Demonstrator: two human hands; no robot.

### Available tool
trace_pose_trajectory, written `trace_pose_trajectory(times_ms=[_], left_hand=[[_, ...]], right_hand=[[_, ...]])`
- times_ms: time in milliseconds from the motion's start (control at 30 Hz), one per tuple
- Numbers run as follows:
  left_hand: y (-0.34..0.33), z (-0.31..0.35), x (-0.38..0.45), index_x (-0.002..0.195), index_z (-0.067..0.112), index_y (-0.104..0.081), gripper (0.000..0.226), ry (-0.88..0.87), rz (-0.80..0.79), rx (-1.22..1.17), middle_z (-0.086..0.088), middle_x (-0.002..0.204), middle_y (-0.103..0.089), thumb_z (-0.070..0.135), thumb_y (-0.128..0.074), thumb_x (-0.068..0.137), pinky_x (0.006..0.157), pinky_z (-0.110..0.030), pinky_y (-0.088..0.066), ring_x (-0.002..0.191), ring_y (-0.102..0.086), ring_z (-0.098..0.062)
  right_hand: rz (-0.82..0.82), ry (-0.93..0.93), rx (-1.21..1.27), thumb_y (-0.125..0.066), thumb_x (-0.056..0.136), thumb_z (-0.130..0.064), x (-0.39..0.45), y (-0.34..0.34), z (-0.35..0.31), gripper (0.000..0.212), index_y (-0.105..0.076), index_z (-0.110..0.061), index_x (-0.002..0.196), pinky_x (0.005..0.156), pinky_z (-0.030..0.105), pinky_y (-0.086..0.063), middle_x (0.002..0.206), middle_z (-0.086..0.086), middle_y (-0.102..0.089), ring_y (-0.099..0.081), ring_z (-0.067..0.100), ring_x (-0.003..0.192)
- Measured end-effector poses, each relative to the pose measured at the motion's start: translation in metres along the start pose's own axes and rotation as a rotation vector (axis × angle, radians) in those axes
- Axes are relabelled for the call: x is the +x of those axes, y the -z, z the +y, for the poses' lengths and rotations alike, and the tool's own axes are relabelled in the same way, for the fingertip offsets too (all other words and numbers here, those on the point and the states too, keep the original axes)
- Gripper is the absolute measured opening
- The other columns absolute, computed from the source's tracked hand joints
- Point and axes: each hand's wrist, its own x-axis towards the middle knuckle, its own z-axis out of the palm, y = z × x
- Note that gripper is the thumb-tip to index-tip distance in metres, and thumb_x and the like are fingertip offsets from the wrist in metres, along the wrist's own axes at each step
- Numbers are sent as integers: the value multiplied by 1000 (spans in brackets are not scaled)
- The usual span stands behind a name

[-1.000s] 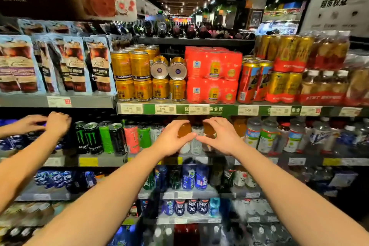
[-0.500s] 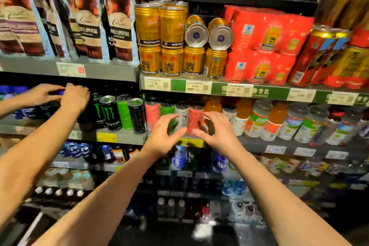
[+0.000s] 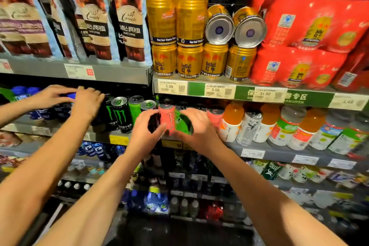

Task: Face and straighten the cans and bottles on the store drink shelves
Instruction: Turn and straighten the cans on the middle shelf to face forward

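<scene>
My hands are at the middle drink shelf (image 3: 279,151), among tall energy cans. Fingers and thumb of my left hand (image 3: 144,129) curl round a dark can (image 3: 153,124). Right beside it stands a pink can (image 3: 167,119). My right hand (image 3: 199,128) grips a green can (image 3: 183,124) on the pink can's other side. Black and green energy cans (image 3: 119,115) stand to the left. Orange and white bottles (image 3: 231,122) fill the shelf to the right.
Another person's two hands (image 3: 79,99) handle blue bottles on the same shelf at the left. Above are gold cans (image 3: 189,60), two of them lying on their sides (image 3: 234,26), plus red multipacks (image 3: 299,46) and coffee pouches (image 3: 127,22). Lower shelves hold more bottles.
The view has come closer and shifted left. My hands have moved from the bottles to the energy cans and closed round two of them.
</scene>
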Motion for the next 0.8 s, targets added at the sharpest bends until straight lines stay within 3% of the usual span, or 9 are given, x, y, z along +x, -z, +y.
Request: trace_pose_trajectory(times_ms=[200,333,400,533,700,800], left_hand=[[24,-23,20,120,14,-63,39,-63,128,124,1,117,-60,-1,-62,83,98,-24,-34,117,-51,-20],[24,-35,28,123,9,-61,42,-92,165,183,-7,123,-58,-3,-59,83,107,-33,-35,122,-48,-26],[24,-40,32,129,7,-58,48,-56,142,204,-11,133,-53,-5,-59,83,111,-30,-28,130,-42,-28],[27,-46,39,139,6,-52,56,-31,111,294,-11,145,-47,-7,-61,85,114,-32,-27,138,-36,-29],[31,-51,44,132,1,-57,54,-59,50,379,-18,135,-54,-9,-64,80,103,-48,-43,128,-45,-40],[32,-50,48,135,1,-52,59,-57,78,332,-17,128,-56,-10,-64,78,105,-38,-34,123,-46,-36]], right_hand=[[-107,-65,34,-74,76,-54,35,-26,-22,75,-58,-8,133,109,46,-38,134,11,-57,-46,31,129],[-164,-46,-76,-75,81,-46,55,-41,-35,70,-52,-16,140,108,39,-30,143,4,-49,-36,25,135],[-213,-36,-147,-71,86,-45,64,-47,-39,70,-46,-19,145,108,38,-26,148,3,-44,-32,24,138],[-285,-6,-261,-64,91,-40,77,-58,-47,63,-41,-19,147,107,41,-28,151,5,-40,-32,27,138],[-318,-5,-314,-64,92,-35,83,-65,-50,54,-48,-17,140,104,41,-29,150,8,-42,-35,31,135],[-281,5,-298,-68,89,-31,83,-66,-51,47,-54,-14,130,97,41,-32,141,9,-49,-42,32,127]])
